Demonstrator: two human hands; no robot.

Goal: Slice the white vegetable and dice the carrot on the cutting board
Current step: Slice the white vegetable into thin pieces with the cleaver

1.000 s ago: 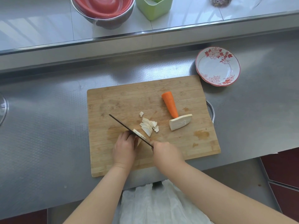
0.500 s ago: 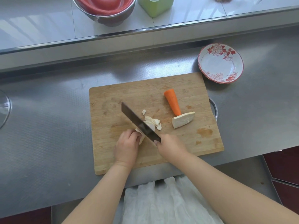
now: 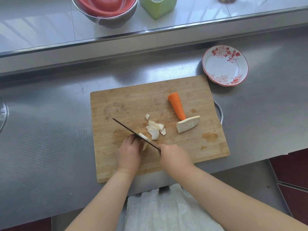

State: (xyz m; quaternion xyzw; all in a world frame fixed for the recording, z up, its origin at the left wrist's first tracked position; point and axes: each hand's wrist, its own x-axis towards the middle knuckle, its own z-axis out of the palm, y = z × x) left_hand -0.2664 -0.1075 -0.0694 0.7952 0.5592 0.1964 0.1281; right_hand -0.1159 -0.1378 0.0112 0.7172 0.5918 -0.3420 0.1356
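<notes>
A wooden cutting board lies on the steel counter. On it my left hand holds down a small piece of white vegetable with curled fingers. My right hand grips the handle of a dark knife, whose blade stands edge-down on that piece. A small pile of white slices lies just right of the blade. Farther right sits a larger white vegetable chunk, touching the narrow end of a carrot piece.
A red-flowered white dish sits beyond the board's far right corner. On the raised ledge behind are a steel bowl with red inside and a green container. A metal handle shows at the board's right edge.
The knife blade was tilted flat half a second ago; now it stands edge-down on the white piece again. Both hands stay in nearly the same place.
</notes>
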